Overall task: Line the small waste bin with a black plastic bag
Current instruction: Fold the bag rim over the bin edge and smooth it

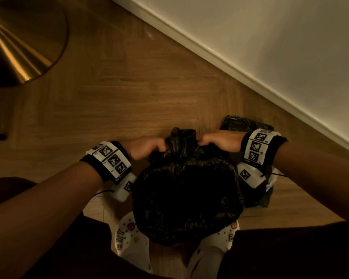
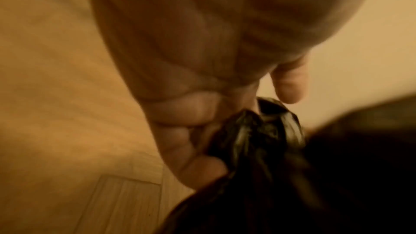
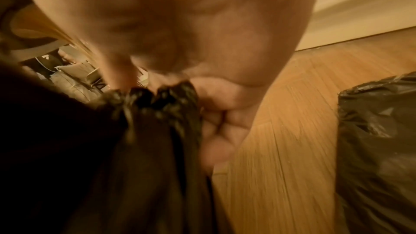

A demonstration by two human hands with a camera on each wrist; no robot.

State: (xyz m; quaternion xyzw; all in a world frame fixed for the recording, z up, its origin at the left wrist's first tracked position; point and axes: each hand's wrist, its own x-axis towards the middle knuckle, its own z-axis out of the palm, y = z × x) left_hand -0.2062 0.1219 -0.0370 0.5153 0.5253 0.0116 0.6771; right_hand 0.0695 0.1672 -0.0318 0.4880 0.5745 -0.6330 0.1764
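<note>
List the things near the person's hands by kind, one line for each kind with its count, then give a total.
Hands: 2, left hand and right hand, both gripping the gathered top of the black bag
Black plastic bags: 2, the black bag being held and a second black bag by the right wrist
White shoes: 2, left shoe and right shoe
Total: 6

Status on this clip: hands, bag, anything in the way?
Left hand and right hand both grip crinkled black plastic bag by its bunched top. Bin itself not discernible. Nothing obstructing.
</note>
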